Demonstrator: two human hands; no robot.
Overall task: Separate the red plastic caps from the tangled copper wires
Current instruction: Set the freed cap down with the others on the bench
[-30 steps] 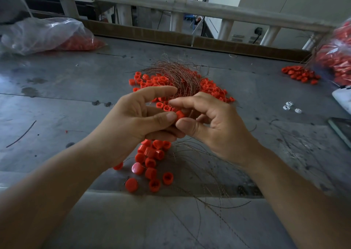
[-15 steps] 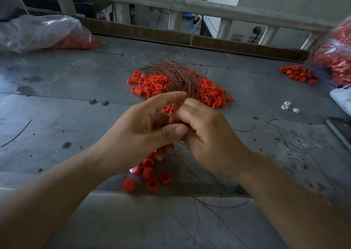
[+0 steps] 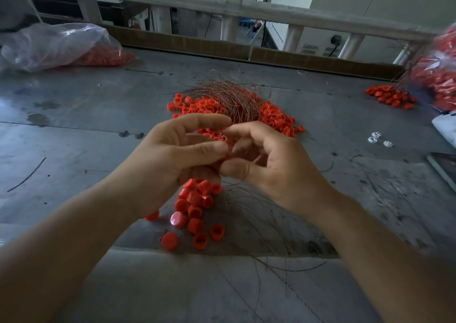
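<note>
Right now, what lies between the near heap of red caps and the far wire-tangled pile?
Head view: the left hand, pinching a red cap, and right hand fill the stretch from near heap to wire pile; the table beneath is hidden.

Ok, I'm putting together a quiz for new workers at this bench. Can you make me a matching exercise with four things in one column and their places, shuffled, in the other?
Things:
1. clear plastic bag
2. white bits
3. copper wire tangle
4. loose red caps

Places:
A. right side of the table
B. centre, further back
C. far left
D. by the front edge

Pairs: 1-C, 2-A, 3-B, 4-D
</note>
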